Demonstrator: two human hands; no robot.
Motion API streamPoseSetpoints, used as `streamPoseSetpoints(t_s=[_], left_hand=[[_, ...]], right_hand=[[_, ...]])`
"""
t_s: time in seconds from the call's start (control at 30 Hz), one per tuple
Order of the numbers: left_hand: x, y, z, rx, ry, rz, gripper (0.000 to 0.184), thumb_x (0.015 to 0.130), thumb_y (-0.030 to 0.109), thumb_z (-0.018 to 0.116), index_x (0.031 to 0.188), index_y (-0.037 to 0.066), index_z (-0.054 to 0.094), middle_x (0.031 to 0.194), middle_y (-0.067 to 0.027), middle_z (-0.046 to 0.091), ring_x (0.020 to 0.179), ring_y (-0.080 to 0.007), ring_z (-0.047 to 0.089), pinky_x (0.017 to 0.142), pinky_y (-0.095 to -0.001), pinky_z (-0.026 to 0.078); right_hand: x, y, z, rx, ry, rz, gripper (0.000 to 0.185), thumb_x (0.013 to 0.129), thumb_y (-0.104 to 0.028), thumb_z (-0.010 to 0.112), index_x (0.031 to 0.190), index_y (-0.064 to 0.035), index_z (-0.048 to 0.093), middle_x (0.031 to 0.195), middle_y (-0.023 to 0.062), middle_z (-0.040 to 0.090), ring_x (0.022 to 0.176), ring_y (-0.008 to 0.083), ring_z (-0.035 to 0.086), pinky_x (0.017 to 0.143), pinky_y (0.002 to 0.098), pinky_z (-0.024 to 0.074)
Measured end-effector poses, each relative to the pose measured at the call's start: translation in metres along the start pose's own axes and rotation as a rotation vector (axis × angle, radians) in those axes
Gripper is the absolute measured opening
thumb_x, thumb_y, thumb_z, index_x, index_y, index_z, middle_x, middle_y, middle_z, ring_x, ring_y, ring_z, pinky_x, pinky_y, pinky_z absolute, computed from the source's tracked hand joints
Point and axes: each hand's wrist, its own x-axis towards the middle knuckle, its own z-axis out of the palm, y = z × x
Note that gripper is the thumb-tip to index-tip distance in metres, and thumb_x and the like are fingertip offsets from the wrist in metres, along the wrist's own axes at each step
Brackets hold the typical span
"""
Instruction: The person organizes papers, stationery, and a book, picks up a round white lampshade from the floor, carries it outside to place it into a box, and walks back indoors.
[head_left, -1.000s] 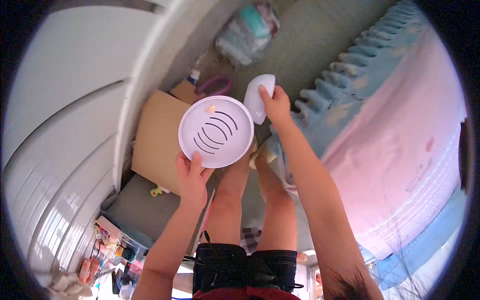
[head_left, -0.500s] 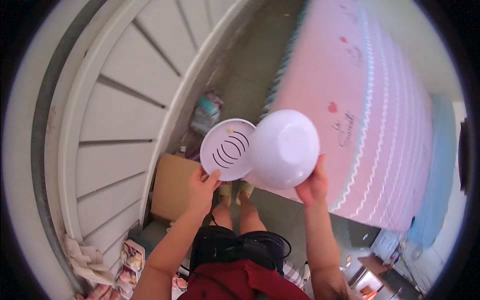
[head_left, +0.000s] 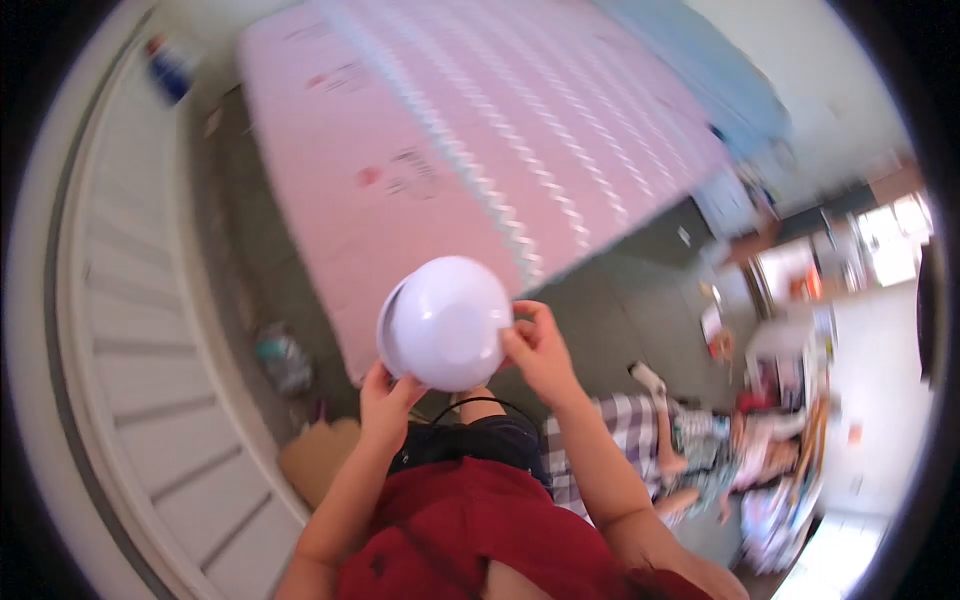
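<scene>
One white bowl point(head_left: 455, 320) is gripped at its edge by the right hand point(head_left: 541, 355); plate point(head_left: 388, 338), behind it, is pinched by the left hand point(head_left: 386, 408). Open floor point(head_left: 622, 312) is seen between bed point(head_left: 345, 215) and checked cloth point(head_left: 618, 432).

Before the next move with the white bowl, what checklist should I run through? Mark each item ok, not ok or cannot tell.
1. Right hand on the white bowl: ok, fingers at its right edge.
2. Left hand supporting at the lower left edge: ok.
3. Second white piece fully lined up with the bowl: not ok, its rim shows past the bowl's left side.
4. Anything held between the two pieces: cannot tell, the bowl hides it.
5. Gap between the bowl and the pink bedspread: cannot tell from this single view.
</scene>
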Motion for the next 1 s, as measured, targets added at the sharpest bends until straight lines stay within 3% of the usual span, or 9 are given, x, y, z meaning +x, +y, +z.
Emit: streamPoseSetpoints(t_s=[0.13, 0.27, 0.3, 0.5, 0.6, 0.67, 0.73, 0.87, 1.0], left_hand=[[0.015, -0.027, 0.09, 0.204, -0.224, -0.045, 0.036, 0.087, 0.004, 0.059, 0.12, 0.0, 0.046, 0.114, -0.0101, 0.056, 0.103, -0.0202, 0.058, 0.086, -0.0324, 0.052], [0.039, -0.062, 0.191, 0.352, -0.391, -0.122, 0.039, 0.086, 0.0, 0.058, 0.123, 0.0, 0.042, 0.117, -0.0118, 0.053, 0.106, -0.021, 0.056, 0.087, -0.0329, 0.051], [0.043, -0.065, 0.229, 0.414, -0.462, -0.129, 0.042, 0.086, -0.001, 0.059, 0.124, -0.001, 0.04, 0.119, -0.0126, 0.051, 0.107, -0.022, 0.055, 0.088, -0.0336, 0.051], [0.074, -0.107, 0.374, 0.688, -1.033, -0.064, 0.048, 0.084, 0.0, 0.064, 0.124, -0.003, 0.037, 0.122, -0.0132, 0.048, 0.113, -0.0226, 0.052, 0.095, -0.036, 0.047], [0.095, -0.115, 0.436, 0.702, -1.098, -0.104, 0.042, 0.086, 0.006, 0.064, 0.12, -0.003, 0.041, 0.119, -0.0125, 0.05, 0.112, -0.0204, 0.053, 0.093, -0.0363, 0.047], [0.114, -0.123, 0.471, 0.684, -1.125, -0.168, 0.037, 0.089, 0.013, 0.062, 0.118, -0.003, 0.045, 0.118, -0.0116, 0.052, 0.111, -0.0193, 0.053, 0.093, -0.0363, 0.046], [0.131, -0.13, 0.512, 0.574, -0.949, -0.418, 0.037, 0.091, 0.017, 0.061, 0.118, -0.002, 0.045, 0.12, -0.011, 0.053, 0.111, -0.0198, 0.053, 0.093, -0.0362, 0.045], [0.183, -0.151, 0.593, 0.827, -1.223, -0.171, 0.06, 0.087, 0.029, 0.067, 0.133, 0.0, 0.041, 0.126, -0.0118, 0.052, 0.112, -0.0201, 0.053, 0.095, -0.0347, 0.043], [0.244, -0.168, 0.696, 0.88, -1.476, -0.343, 0.086, 0.077, 0.045, 0.074, 0.139, 0.002, 0.035, 0.131, -0.0133, 0.047, 0.12, -0.0233, 0.047, 0.101, -0.037, 0.038]], right_hand=[[-0.031, -0.004, -0.092, -0.228, 0.159, -0.086, 0.072, 0.085, -0.035, 0.068, 0.137, -0.0029, 0.029, 0.113, 0.0189, 0.054, 0.098, 0.0235, 0.057, 0.087, 0.0384, 0.0483], [-0.043, 0.036, -0.183, 0.363, 0.276, -0.128, 0.079, 0.085, -0.037, 0.067, 0.143, -0.0064, 0.022, 0.135, 0.0177, 0.039, 0.124, 0.0263, 0.042, 0.101, 0.0428, 0.0392], [-0.05, 0.017, -0.21, 0.622, 0.272, -0.013, 0.087, 0.084, -0.04, 0.068, 0.147, -0.0115, 0.016, 0.142, 0.0097, 0.035, 0.131, 0.0243, 0.036, 0.107, 0.0441, 0.0321], [-0.072, 0.025, -0.348, 0.899, 0.364, -0.118, 0.083, 0.083, -0.052, 0.062, 0.145, -0.0091, 0.025, 0.142, 0.0117, 0.04, 0.13, 0.0276, 0.04, 0.108, 0.0474, 0.0317], [-0.074, 0.023, -0.398, 0.916, 0.458, -0.119, 0.083, 0.083, -0.057, 0.059, 0.143, -0.0067, 0.031, 0.143, 0.0132, 0.041, 0.13, 0.0284, 0.041, 0.108, 0.0478, 0.031], [-0.072, 0.027, -0.429, 1.069, 0.303, -0.184, 0.085, 0.084, -0.046, 0.064, 0.146, -0.0101, 0.019, 0.144, 0.013, 0.036, 0.131, 0.0293, 0.039, 0.107, 0.0501, 0.0319], [-0.058, 0.021, -0.453, 1.086, 0.328, -0.217, 0.087, 0.083, -0.046, 0.065, 0.147, -0.0098, 0.018, 0.145, 0.0133, 0.035, 0.131, 0.0295, 0.038, 0.107, 0.0496, 0.031], [-0.016, -0.004, -0.511, 0.977, 0.403, -0.261, 0.091, 0.081, -0.045, 0.067, 0.147, -0.0101, 0.015, 0.145, 0.0138, 0.032, 0.133, 0.0296, 0.034, 0.109, 0.0476, 0.029], [0.019, -0.04, -0.578, 0.933, 0.501, -0.326, 0.089, 0.082, -0.043, 0.066, 0.147, -0.0096, 0.015, 0.145, 0.0143, 0.031, 0.133, 0.0297, 0.033, 0.108, 0.047, 0.0302]])
